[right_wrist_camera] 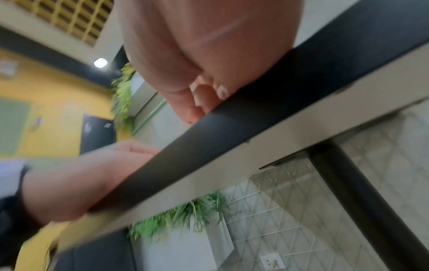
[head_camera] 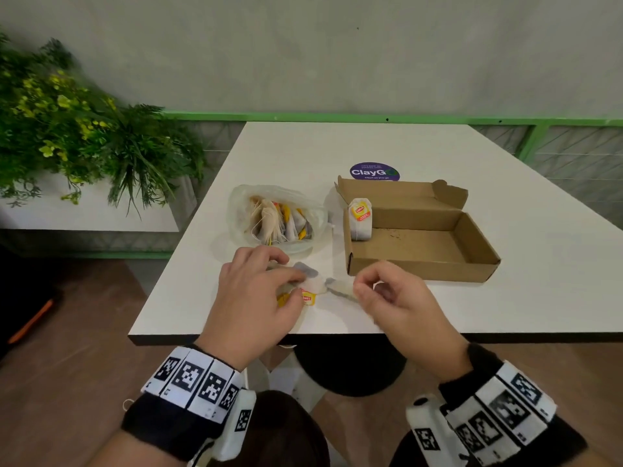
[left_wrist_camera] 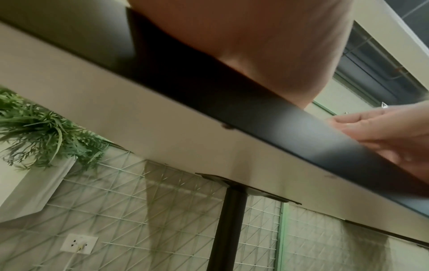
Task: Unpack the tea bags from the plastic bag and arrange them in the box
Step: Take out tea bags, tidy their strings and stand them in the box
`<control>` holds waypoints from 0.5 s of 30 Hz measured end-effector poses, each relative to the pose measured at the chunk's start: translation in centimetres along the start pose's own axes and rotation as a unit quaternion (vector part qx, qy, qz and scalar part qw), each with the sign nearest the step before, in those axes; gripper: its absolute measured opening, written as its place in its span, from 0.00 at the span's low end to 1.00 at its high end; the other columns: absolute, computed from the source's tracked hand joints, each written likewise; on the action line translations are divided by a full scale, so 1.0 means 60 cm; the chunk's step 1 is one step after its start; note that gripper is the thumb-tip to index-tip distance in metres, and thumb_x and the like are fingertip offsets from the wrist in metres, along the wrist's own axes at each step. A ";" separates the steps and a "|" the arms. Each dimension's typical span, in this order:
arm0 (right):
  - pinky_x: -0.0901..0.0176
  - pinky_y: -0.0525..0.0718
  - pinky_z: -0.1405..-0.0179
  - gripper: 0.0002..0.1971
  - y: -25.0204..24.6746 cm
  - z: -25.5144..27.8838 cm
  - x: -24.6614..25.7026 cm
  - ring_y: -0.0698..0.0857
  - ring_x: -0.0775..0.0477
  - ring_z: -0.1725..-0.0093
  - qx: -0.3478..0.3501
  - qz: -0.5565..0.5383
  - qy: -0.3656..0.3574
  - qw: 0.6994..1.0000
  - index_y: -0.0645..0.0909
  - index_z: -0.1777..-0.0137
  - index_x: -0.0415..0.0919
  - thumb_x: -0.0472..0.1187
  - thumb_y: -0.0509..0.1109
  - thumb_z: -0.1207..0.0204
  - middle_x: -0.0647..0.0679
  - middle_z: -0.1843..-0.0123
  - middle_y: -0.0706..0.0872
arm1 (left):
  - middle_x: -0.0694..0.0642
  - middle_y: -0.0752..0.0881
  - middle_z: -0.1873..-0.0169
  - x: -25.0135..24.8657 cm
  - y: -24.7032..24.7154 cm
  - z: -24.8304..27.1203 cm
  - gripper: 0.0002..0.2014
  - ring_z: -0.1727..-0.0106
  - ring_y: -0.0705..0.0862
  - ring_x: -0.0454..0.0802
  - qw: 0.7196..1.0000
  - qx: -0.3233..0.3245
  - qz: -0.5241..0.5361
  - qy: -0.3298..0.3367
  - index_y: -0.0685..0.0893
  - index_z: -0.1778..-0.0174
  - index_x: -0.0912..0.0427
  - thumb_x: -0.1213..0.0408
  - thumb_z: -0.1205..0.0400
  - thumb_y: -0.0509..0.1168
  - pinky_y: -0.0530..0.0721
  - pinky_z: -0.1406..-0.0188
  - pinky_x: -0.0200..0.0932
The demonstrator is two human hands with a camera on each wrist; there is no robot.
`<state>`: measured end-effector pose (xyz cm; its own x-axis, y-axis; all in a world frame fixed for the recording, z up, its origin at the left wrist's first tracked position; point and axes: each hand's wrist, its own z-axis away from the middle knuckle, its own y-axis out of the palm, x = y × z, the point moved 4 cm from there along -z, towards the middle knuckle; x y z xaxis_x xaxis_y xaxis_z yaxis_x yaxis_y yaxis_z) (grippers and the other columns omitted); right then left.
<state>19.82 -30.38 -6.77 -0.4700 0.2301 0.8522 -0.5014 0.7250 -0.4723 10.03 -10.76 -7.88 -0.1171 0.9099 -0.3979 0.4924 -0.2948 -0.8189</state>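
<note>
tea bags, small soft paper sachets with yellow tags [head_camera: 308, 286], lay tangled on the white surface [head_camera: 438, 153] before the brown cardboard box [head_camera: 421, 244]; left hand [head_camera: 256, 298] grip clamped on them, right hand [head_camera: 394, 301] pinched a string, it seemed. light, tearable: best lifted by the tag.

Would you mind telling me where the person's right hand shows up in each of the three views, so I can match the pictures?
Head: right hand lower centre-right, above the table's near edge, in front of the cardboard box.
Left wrist: at the right edge, above the dark table edge.
Right wrist: top centre, seen from beneath.
Shared landmark: the table's dark edge.
</note>
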 end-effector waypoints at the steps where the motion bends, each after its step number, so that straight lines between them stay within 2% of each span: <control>1: 0.66 0.75 0.69 0.03 -0.005 0.001 -0.002 0.77 0.55 0.71 0.005 -0.064 0.024 0.998 0.83 0.51 0.40 0.37 0.69 0.16 0.50 0.67 0.82 | 0.42 0.81 0.43 -0.001 -0.001 -0.001 0.18 0.37 0.74 0.50 1.000 -0.008 -0.005 -0.002 0.92 0.45 0.41 0.47 0.24 0.61 0.72 0.43 0.50; 4: 0.70 0.73 0.76 0.06 -0.018 0.002 -0.001 0.76 0.58 0.79 0.006 -0.175 0.057 0.983 0.82 0.49 0.30 0.34 0.66 0.15 0.40 0.70 0.82 | 0.41 0.81 0.41 -0.022 -0.006 -0.001 0.18 0.36 0.75 0.49 0.999 -0.034 0.013 0.022 0.90 0.41 0.43 0.49 0.25 0.66 0.72 0.40 0.50; 7: 0.71 0.70 0.81 0.05 -0.020 -0.001 0.006 0.75 0.59 0.83 -0.002 -0.230 0.056 0.972 0.81 0.52 0.28 0.31 0.66 0.16 0.39 0.72 0.81 | 0.41 0.82 0.42 -0.059 -0.009 -0.005 0.20 0.35 0.76 0.47 0.993 -0.033 0.082 0.082 0.90 0.38 0.47 0.44 0.24 0.68 0.72 0.36 0.48; 9: 0.70 0.68 0.83 0.06 -0.021 -0.004 0.002 0.74 0.58 0.83 -0.014 -0.255 0.063 0.965 0.81 0.52 0.28 0.32 0.67 0.17 0.38 0.73 0.81 | 0.39 0.83 0.47 -0.077 0.001 -0.013 0.17 0.38 0.77 0.44 0.987 -0.015 0.128 0.091 0.90 0.43 0.46 0.42 0.22 0.68 0.74 0.36 0.51; 12: 0.67 0.67 0.84 0.09 -0.024 -0.005 -0.005 0.72 0.55 0.82 -0.019 -0.280 0.074 0.957 0.83 0.50 0.29 0.37 0.69 0.18 0.36 0.73 0.80 | 0.38 0.85 0.55 -0.082 0.020 -0.023 0.11 0.45 0.79 0.42 0.979 -0.014 0.192 0.071 0.90 0.55 0.45 0.43 0.21 0.68 0.78 0.42 0.58; 15: 0.62 0.73 0.80 0.10 -0.023 -0.001 -0.005 0.75 0.51 0.78 -0.007 -0.268 0.072 0.961 0.87 0.47 0.33 0.40 0.73 0.22 0.40 0.70 0.83 | 0.38 0.86 0.57 -0.076 0.029 -0.025 0.09 0.47 0.81 0.43 0.972 -0.029 0.224 0.058 0.89 0.59 0.46 0.46 0.21 0.69 0.79 0.45 0.58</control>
<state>20.69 -31.40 -6.39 -0.0408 -0.0906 0.9950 -0.6334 0.7725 0.0444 12.70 -15.00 -6.89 0.2165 0.7213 -0.6579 0.5197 -0.6556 -0.5478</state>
